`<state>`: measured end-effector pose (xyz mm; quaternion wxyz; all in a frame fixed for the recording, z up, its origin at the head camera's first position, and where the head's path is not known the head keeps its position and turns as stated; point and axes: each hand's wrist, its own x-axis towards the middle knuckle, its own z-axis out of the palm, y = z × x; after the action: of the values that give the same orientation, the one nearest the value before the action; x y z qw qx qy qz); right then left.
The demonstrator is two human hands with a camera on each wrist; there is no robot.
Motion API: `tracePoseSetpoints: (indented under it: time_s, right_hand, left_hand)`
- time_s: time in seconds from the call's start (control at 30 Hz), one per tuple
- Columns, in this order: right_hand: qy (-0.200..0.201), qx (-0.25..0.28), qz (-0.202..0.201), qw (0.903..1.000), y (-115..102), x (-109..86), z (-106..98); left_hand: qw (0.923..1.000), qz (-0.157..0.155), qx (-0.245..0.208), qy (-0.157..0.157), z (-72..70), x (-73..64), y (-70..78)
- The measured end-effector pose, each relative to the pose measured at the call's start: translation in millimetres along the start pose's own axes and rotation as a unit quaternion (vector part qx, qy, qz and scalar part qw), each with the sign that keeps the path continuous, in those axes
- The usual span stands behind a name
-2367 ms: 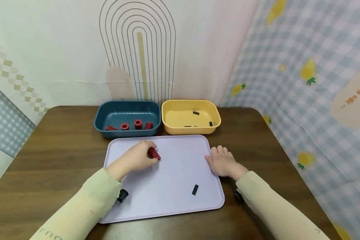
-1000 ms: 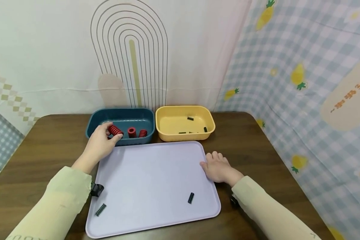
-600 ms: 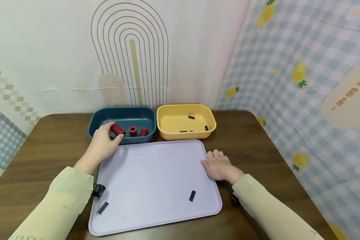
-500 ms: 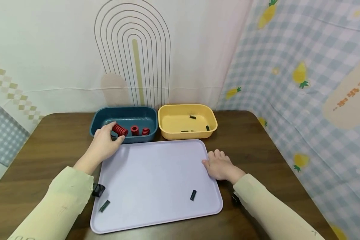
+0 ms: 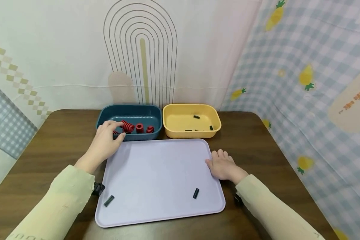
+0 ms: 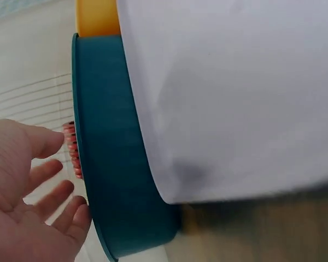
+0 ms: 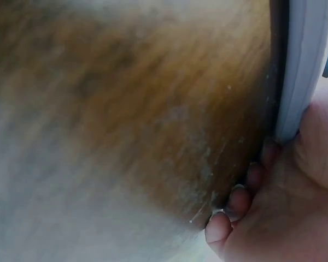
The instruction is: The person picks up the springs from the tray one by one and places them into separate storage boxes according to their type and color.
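A red spring (image 5: 127,126) lies tilted among other red springs in the blue bin (image 5: 108,133). My left hand (image 5: 106,138) is over the bin's front left rim, thumb and index finger spread, with their tips beside that spring. In the left wrist view the same hand (image 6: 27,191) has loose, parted fingers, and a red spring (image 6: 72,150) shows just above the bin's rim. My right hand (image 5: 223,165) rests across the right edge of the lilac tray (image 5: 165,173), its thumb on the tray side. In the right wrist view its fingertips (image 7: 239,202) touch the table beside the tray.
On the tray lie two small dark springs, one at the front left (image 5: 109,201) and one at the front right (image 5: 196,193). A yellow bin (image 5: 192,134) with several small dark springs stands against the blue one. A patterned cloth (image 5: 198,50) hangs behind the table.
My left hand carried the red spring from the tray to the blue bin and let it go there; the spring now lies beyond the fingertips. My right hand stayed at the tray's edge.
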<state>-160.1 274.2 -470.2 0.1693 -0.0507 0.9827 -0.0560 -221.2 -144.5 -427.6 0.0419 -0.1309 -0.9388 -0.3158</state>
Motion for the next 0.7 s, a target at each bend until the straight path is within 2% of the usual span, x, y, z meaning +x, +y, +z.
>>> tracePoseSetpoints:
  time_s: [0.1, 0.23, 0.3, 0.37, 0.47, 0.57, 0.63, 0.7]
  right_hand:
    - [-0.001, -0.001, 0.003, 1.0, 0.0, -0.4, -0.8]
    - [0.001, -0.002, 0.001, 1.0, -1.1, 0.1, -1.1]
    - [0.002, -0.002, 0.0, 1.0, -1.9, 2.0, -0.8]
    - [0.003, -0.005, -0.001, 1.0, -1.5, 5.6, -0.2]
    - [0.007, 0.0, -0.004, 1.0, -1.2, 7.4, -1.2]
    - [0.009, 0.003, -0.003, 1.0, -0.5, 5.5, -0.8]
    - [0.01, 0.008, -0.006, 0.9999, 1.1, 2.5, -0.4]
    - [0.017, 0.018, -0.016, 0.9996, 4.0, -0.4, 0.1]
  left_hand:
    - [0.9995, 0.02, 0.012, -0.023, 3.4, 9.7, 4.3]
    - [0.9971, 0.02, 0.029, -0.068, 6.2, 19.8, 8.5]
    - [0.9968, 0.012, 0.031, -0.073, 6.9, 20.4, 7.7]
    - [0.9975, 0.018, 0.028, -0.062, 6.1, 17.6, 6.8]
    - [0.999, 0.035, 0.015, -0.023, 4.7, 5.1, 6.0]
    - [0.9985, 0.053, 0.003, 0.012, 3.6, -16.1, 6.7]
    - [0.9986, 0.047, -0.006, 0.024, 2.8, -32.0, 7.6]
    - [0.9993, 0.03, -0.009, 0.022, 2.6, -45.9, 6.8]
